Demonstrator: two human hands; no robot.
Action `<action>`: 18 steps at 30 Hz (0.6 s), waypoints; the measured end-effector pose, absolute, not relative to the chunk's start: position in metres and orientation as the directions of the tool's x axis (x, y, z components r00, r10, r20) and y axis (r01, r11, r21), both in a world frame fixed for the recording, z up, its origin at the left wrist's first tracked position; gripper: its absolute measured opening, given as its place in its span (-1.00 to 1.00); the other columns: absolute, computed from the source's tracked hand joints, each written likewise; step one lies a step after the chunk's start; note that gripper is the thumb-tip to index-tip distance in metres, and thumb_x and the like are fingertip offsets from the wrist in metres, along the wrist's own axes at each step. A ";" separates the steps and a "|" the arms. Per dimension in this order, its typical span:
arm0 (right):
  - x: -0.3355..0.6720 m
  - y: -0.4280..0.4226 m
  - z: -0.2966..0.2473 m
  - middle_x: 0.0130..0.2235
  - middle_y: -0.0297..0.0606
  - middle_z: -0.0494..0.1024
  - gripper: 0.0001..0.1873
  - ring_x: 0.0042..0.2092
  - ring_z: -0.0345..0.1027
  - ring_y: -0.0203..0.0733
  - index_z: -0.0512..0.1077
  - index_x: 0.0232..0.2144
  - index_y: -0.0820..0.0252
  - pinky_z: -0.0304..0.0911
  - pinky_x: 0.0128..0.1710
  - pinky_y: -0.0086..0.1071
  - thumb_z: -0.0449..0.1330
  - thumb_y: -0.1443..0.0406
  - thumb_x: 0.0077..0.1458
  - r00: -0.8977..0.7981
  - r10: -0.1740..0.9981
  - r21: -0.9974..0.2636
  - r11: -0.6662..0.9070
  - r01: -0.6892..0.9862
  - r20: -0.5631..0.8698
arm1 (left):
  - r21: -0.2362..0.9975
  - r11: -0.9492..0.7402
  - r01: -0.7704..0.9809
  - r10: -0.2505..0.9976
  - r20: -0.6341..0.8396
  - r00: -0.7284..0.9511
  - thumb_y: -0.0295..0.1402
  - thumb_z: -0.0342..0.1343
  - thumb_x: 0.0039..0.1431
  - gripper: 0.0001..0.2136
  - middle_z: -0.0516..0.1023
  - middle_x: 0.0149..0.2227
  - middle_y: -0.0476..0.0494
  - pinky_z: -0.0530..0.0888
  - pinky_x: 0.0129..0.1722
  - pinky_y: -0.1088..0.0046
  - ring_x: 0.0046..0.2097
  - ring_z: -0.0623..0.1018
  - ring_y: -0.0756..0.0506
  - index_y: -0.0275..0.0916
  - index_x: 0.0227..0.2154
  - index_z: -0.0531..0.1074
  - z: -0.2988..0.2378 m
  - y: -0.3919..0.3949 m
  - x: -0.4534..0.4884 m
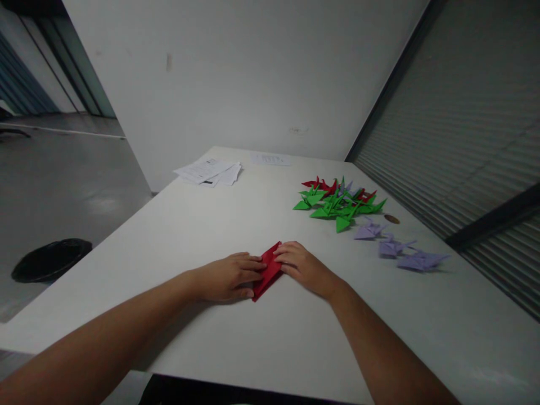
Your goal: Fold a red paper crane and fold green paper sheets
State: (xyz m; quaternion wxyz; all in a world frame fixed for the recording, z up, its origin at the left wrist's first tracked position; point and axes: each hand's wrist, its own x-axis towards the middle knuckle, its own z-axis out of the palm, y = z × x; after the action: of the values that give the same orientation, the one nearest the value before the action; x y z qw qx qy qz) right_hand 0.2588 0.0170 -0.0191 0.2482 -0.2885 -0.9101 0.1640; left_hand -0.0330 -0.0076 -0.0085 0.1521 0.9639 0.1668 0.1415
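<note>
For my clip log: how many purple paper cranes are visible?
At least 4: near crane, middle crane and far crane lined up at right on the table; a partly hidden crane among green cranes and red cranes, where others may hide.

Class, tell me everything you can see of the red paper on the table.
The red paper looks plain, thin and folded into a small, straight-edged shape. It lies on the white table, slanting from near left to far right. The left hand touches its left side, the right hand its far right part. They partly hide it.
</note>
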 end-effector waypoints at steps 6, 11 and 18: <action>0.251 0.014 -0.017 -0.03 -0.16 0.61 -0.79 0.08 0.35 -0.02 0.63 -0.11 0.09 0.29 0.18 -0.04 0.24 0.41 0.30 -0.696 0.624 -0.423 0.771 0.475 0.356 | 0.327 -0.905 0.270 0.349 0.211 0.913 -0.19 0.09 0.41 -0.59 0.45 0.28 -0.38 0.28 0.33 -0.03 0.32 0.41 -0.35 -0.21 0.22 0.43 -0.002 -0.010 -0.032; 0.245 0.014 -0.017 -0.05 -0.18 0.62 -0.81 0.07 0.33 -0.03 0.63 -0.11 0.08 0.27 0.18 -0.04 0.24 0.38 0.31 -0.690 0.633 -0.436 0.763 0.477 0.352 | 0.336 -0.903 0.267 0.346 0.201 0.916 -0.16 0.10 0.40 -0.58 0.44 0.29 -0.38 0.25 0.34 -0.02 0.33 0.41 -0.35 -0.18 0.23 0.43 0.000 -0.011 -0.031; 0.255 0.015 -0.014 0.01 -0.20 0.58 -0.82 0.13 0.28 -0.02 0.65 -0.10 0.01 0.22 0.23 -0.04 0.26 0.30 0.32 -0.723 0.618 -0.443 0.766 0.465 0.310 | 0.323 -0.911 0.255 0.335 0.221 0.916 -0.18 0.08 0.42 -0.56 0.43 0.29 -0.43 0.26 0.33 -0.03 0.33 0.40 -0.35 -0.21 0.27 0.38 -0.003 -0.010 -0.032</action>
State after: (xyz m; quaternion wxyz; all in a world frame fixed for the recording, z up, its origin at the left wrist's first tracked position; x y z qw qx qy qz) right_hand 0.2548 0.0154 -0.0145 0.2250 -0.2967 -0.9125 0.1695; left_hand -0.0319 -0.0100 -0.0031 0.1452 0.9680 0.1523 0.1370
